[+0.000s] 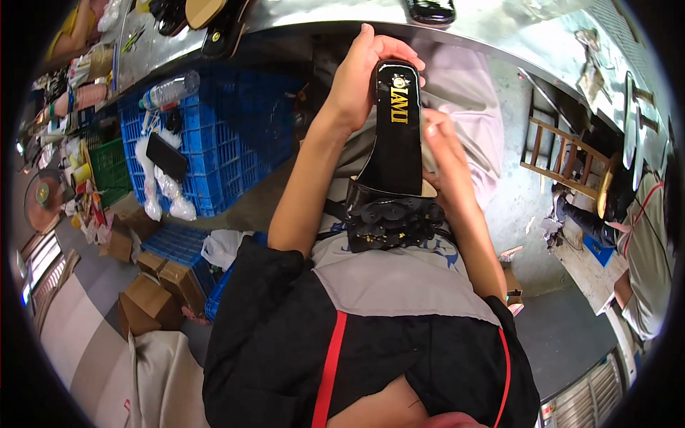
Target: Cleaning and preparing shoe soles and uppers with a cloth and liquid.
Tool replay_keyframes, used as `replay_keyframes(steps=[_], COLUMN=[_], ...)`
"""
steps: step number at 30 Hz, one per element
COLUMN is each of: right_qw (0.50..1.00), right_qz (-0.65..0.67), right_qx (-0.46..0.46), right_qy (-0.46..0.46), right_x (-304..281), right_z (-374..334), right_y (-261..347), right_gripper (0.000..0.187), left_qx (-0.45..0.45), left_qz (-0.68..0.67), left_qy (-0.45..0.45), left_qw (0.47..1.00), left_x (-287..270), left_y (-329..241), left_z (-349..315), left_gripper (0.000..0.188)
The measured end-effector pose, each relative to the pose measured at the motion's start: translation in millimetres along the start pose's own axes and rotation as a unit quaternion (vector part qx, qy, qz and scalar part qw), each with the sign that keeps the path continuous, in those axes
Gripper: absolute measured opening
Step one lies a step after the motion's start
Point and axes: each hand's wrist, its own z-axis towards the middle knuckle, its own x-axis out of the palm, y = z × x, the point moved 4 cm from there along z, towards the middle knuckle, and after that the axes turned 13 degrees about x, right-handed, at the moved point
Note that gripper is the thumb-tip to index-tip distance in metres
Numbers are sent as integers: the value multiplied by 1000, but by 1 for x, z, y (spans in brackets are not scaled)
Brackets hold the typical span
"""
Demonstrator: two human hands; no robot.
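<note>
A black slide sandal (394, 150) is held up in front of my torso. Its glossy insole has gold lettering at the heel end, which points away from me. The wide strap (391, 221), with black flower-like trim and small gold bits, is at the end nearest my apron. My left hand (364, 78) wraps round the heel end from the left, with some fingers hidden behind it. Along the right edge my right hand (446, 150) is curled against the sandal, its fingers partly hidden and slightly blurred. A grey apron (407, 285) with red straps covers my front.
Across the far side runs a shiny metal table (314, 46) bearing black shoes (432, 11). Left stands a blue crate (228, 157) with a plastic bottle (175, 89) and a phone (166, 157). Cardboard boxes (153, 299) lie nearer. A wooden stool (564, 153) and another person (646, 264) are right.
</note>
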Motion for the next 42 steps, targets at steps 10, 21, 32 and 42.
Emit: replay_keyframes(steps=[10, 21, 32, 42], right_qw=[994, 978, 974, 971], right_qz=[18, -194, -208, -221], right_qx=[-108, -19, -43, -90], right_qy=[9, 73, 79, 27], right_x=[-6, -14, -10, -30], right_z=[12, -1, 19, 21], right_y=[12, 3, 30, 39], right_gripper=[28, 24, 24, 31], left_qx=[49, 53, 55, 24], left_qz=[-4, -44, -57, -101], left_qy=[-54, -57, -64, -85], left_qw=[997, 996, 995, 991], left_x=[-20, -31, -26, 6], left_y=[-11, -4, -3, -4], left_z=[-16, -15, -13, -9], left_gripper=[75, 74, 72, 63])
